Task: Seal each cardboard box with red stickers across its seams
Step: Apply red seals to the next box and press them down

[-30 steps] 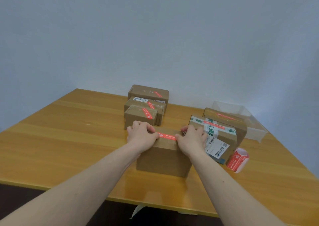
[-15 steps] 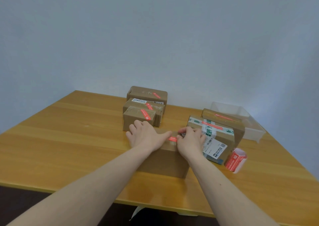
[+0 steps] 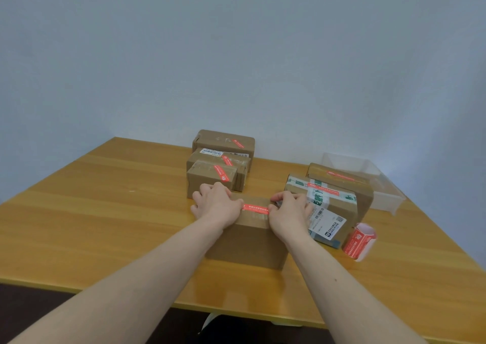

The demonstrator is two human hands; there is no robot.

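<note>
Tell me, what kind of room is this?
Probably a small parcel-packing spot, maybe in an office or home. A wooden table against a bare wall holds several cardboard boxes with red stickers, one bearing a shipping label, plus a sticker roll.

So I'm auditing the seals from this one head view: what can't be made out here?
- Both sticker ends: covered by left hand and right hand.
- Near box top seam: mostly under the hands.
- Sticker print: too small.
- All boxes' far sides: face away.
</note>
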